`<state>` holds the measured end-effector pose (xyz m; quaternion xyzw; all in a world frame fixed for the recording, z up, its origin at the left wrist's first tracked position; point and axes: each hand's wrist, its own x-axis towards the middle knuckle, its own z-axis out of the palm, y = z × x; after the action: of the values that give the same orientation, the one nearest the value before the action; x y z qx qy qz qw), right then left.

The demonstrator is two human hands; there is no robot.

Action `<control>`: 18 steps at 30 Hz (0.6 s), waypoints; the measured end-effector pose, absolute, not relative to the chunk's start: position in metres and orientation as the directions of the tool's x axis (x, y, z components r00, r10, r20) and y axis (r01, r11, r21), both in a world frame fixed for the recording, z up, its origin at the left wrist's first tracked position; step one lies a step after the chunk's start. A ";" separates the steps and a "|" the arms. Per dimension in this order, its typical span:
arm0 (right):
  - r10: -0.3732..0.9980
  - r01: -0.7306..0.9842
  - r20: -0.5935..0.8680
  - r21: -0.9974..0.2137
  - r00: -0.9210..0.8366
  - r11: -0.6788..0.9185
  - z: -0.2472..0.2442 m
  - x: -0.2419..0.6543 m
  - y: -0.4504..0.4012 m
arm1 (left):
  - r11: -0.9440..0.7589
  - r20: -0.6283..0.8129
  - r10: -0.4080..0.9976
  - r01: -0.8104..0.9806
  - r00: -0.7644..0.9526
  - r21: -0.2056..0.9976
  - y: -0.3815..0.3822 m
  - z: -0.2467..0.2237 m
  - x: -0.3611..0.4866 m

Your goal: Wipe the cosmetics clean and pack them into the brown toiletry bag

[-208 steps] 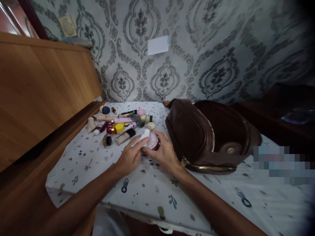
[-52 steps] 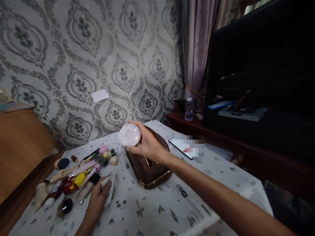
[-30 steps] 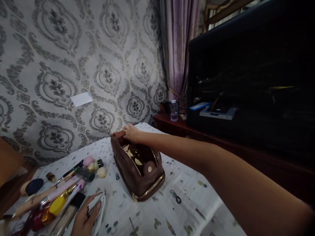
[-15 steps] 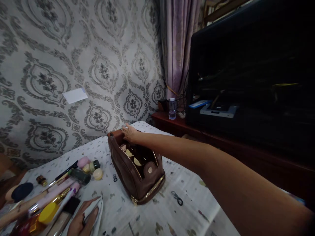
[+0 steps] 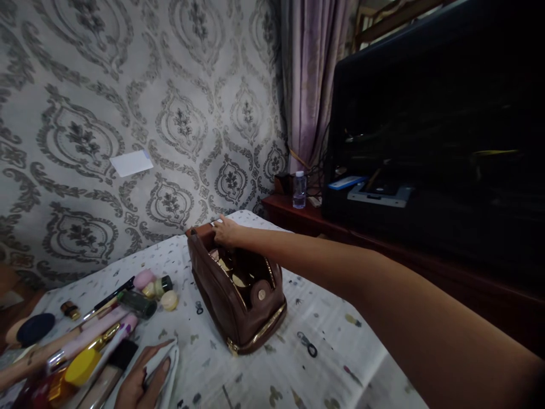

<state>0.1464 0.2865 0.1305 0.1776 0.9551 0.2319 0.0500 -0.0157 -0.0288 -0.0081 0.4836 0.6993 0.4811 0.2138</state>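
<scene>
A brown leather bag (image 5: 221,301) stands unzipped on the patterned white cloth (image 5: 200,369), with a few pale items visible inside. At the bag's far end, my right hand (image 5: 225,232) has its fingers closed on the rim. My left hand (image 5: 142,380), low in the view, has its fingers wrapped around a white cloth (image 5: 169,369). Left of the bag lie several cosmetics, among them a yellow-capped bottle (image 5: 83,366), a dark green bottle (image 5: 137,304), a pink sponge (image 5: 143,278) and a small cream-coloured round item (image 5: 169,300).
A clear plastic bottle (image 5: 299,190) stands on the red-brown cabinet (image 5: 281,210) beside a large black screen (image 5: 426,142). Patterned wallpaper and a purple curtain (image 5: 310,85) are behind. A dark round puff (image 5: 36,329) lies at the far left.
The view has shifted very slightly. My right hand's fingers look more closed on the bag's far rim; my left hand and the bag have hardly moved.
</scene>
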 end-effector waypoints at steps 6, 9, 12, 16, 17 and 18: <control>0.341 0.343 0.073 0.371 -0.937 0.863 0.160 0.162 0.268 | 0.038 0.210 0.888 0.521 -0.409 0.853 -0.026 -0.008 -0.016; 0.345 0.369 0.130 0.311 -0.929 0.876 0.182 0.167 0.249 | 0.019 0.278 0.860 0.571 -0.428 0.821 -0.028 -0.001 -0.004; 0.342 0.389 0.218 0.238 -0.914 0.890 0.195 0.170 0.221 | -0.036 0.320 0.889 0.648 -0.327 0.761 -0.031 0.011 0.012; 0.205 0.196 0.527 -0.073 -0.825 0.978 0.187 0.178 0.167 | -0.041 0.376 0.894 0.792 -0.243 0.609 -0.034 0.017 0.023; 0.164 0.107 0.552 -0.135 -0.817 0.985 0.181 0.179 0.152 | -0.040 0.397 0.888 0.822 -0.231 0.569 -0.034 0.016 0.024; 0.136 0.025 0.568 -0.198 -0.812 0.980 0.172 0.180 0.137 | -0.039 0.412 0.884 0.843 -0.220 0.536 -0.035 0.014 0.024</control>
<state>0.1804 0.1368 0.1725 0.0424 0.9474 -0.0910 -0.3040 0.0242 -0.0347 0.0143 0.6237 0.6924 0.3616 0.0283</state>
